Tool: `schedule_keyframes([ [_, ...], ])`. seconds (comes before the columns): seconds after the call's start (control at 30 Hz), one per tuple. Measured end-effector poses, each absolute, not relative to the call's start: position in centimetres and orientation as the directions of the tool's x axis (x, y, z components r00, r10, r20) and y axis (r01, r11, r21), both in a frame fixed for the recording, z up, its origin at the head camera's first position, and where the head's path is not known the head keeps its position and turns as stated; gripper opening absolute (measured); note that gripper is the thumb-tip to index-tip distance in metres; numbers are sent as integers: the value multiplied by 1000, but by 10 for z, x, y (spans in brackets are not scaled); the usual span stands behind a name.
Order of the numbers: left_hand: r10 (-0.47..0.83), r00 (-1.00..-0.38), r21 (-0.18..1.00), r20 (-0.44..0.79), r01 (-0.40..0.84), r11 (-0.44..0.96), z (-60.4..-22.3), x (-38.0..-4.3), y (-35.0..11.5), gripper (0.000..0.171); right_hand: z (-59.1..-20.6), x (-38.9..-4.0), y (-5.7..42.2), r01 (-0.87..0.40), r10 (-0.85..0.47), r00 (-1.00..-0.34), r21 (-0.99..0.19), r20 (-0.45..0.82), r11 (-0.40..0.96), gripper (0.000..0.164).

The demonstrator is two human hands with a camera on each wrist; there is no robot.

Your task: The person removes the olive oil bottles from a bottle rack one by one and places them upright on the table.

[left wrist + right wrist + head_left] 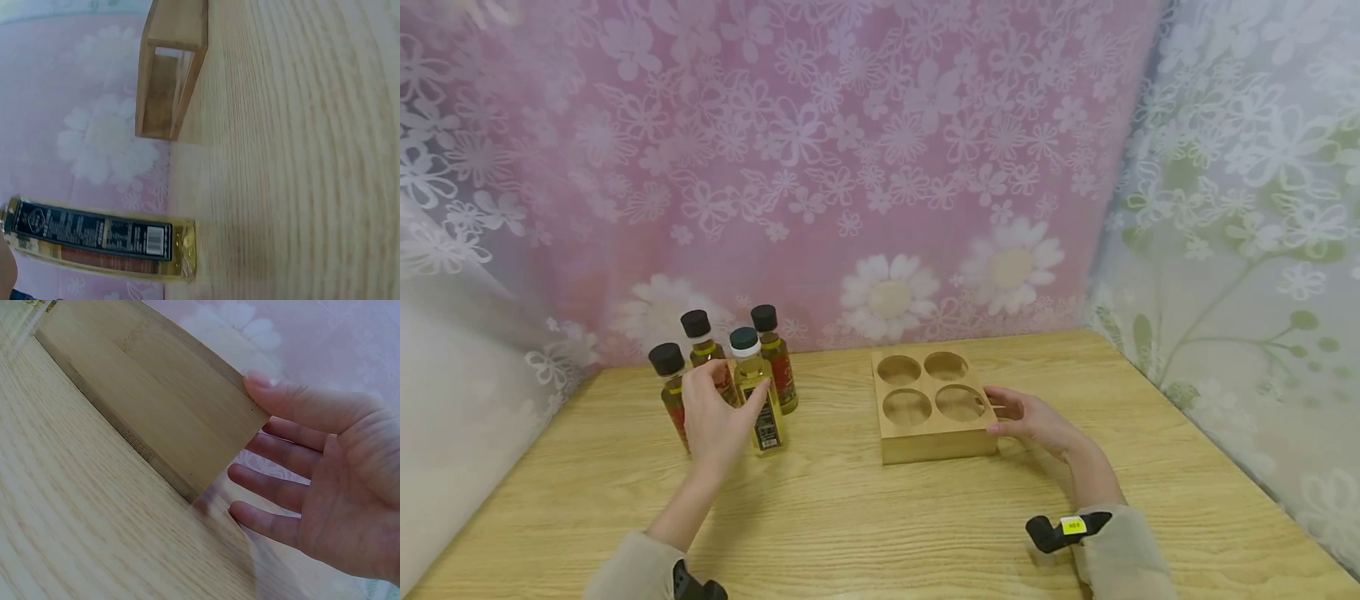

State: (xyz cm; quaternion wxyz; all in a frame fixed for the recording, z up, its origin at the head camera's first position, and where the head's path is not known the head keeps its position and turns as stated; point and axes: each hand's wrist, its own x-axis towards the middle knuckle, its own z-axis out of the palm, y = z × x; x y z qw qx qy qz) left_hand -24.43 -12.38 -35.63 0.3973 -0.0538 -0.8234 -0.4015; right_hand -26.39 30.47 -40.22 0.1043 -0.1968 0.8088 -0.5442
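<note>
In the head view my left hand [715, 417] has thumb and fingers around the upper part of a clear bottle of yellow oil [769, 429]. That bottle has a dark green cap with a white ring and a black label [94, 231]. It stands nearly upright; whether its base touches the table I cannot tell. My right hand [1037, 425] grips the right end of a wooden bottle holder [940, 448] with several round holes on top. In the right wrist view the thumb [294, 403] presses the holder's corner, while the other fingers extend at its end.
Around the left hand stand three black-capped oil bottles: one at left [672, 392], one behind [702, 342] and one at right [782, 375]. All are on the wooden table [865, 533]. A floral curtain [850, 167] hangs along the back and sides.
</note>
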Motion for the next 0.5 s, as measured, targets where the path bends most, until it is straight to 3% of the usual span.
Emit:
schedule_keyframes([
  [0.1, -181, -539, 502, 823, 539, 677, -355, -241, -115, 45, -403, -263, 306, -202, -425, -904, -918, 41, 341, 75],
  [0.2, -110, -498, 434, 860, 603, 669, -352, -238, -103, 37, -403, -263, 308, -199, -427, -904, -917, 35, 346, 75],
  [0.33, -4, -631, 468, 776, 571, 675, -346, -237, -86, 37, -398, -260, 308, -201, -420, -907, -911, 34, 361, 67],
  [0.43, 86, -741, 489, 666, 520, 701, -341, -242, -73, 48, -389, -260, 309, -199, -380, -924, -891, 32, 409, 63],
  [0.5, 146, -779, 471, 610, 505, 724, -338, -249, -64, 56, -380, -261, 309, -192, -330, -943, -868, 34, 458, 64],
])
